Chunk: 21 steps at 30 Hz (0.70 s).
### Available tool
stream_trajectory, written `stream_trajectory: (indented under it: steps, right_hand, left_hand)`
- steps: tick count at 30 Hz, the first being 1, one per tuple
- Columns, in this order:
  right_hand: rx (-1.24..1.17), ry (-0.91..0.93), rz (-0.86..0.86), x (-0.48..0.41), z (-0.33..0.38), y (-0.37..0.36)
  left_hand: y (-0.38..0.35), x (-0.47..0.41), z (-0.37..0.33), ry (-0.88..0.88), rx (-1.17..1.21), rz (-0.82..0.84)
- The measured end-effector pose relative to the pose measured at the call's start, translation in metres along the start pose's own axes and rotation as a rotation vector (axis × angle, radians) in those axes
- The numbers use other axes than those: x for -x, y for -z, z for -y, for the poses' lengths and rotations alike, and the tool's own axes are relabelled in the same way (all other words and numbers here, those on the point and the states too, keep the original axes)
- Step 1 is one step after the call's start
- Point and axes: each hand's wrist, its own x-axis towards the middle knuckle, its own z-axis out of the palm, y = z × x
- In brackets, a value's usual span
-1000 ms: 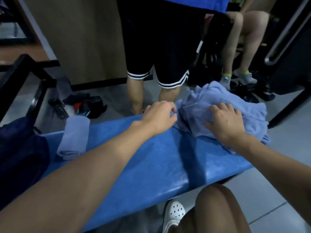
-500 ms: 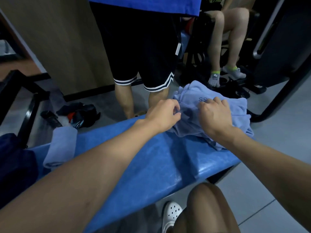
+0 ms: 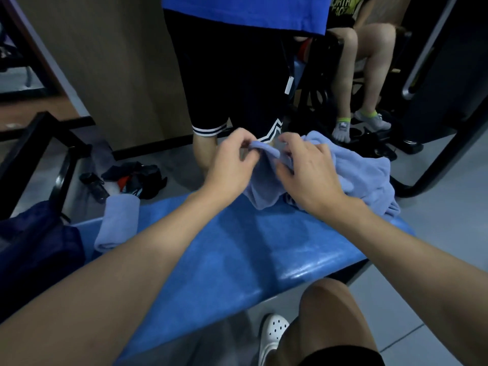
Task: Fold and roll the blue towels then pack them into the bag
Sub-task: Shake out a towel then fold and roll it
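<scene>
**Hunting for a hem to open the towel**

Your left hand (image 3: 232, 159) and right hand (image 3: 309, 170) each pinched the upper edge of the crumpled pale-blue terry towel (image 3: 264, 188), raising it off the glossy blue padded counter (image 3: 237, 247), probably to spread it for folding. A rolled pale-blue towel (image 3: 118, 223) lay beside the dark navy fabric bag (image 3: 34, 247), handy for packing.

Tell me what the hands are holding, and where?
The left hand and right hand both pinch the crumpled light blue cloth towel by its raised top edge.

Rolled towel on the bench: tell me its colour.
The rolled towel is light blue; head view.
</scene>
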Motion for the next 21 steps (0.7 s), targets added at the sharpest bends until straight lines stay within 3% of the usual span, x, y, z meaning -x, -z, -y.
stream_trajectory:
  steps: [6,10,14,16,19,21]
  right_hand:
    - [-0.236,-0.09,0.156,0.007,0.017,-0.016]
    - [-0.293,-0.048,0.258,0.009,0.037,-0.027]
    - [-0.15,0.061,0.36,0.013,0.051,-0.041]
    - [0.001,0.079,0.304,0.014,0.058,-0.048]
    - [0.173,-0.005,0.282,0.017,0.07,-0.059]
    - [0.046,-0.148,0.421,0.023,0.075,-0.066]
  left_hand:
    - [0.065,0.034,0.02,0.062,-0.06,-0.003]
    - [0.1,0.064,0.029,0.122,-0.126,0.016]
    - [0.121,0.089,0.03,0.218,-0.169,0.072]
    - [0.126,0.098,0.031,0.281,-0.186,0.099]
    - [0.13,0.108,0.04,0.405,-0.236,0.079]
    - [0.134,0.116,0.052,0.517,-0.284,0.046]
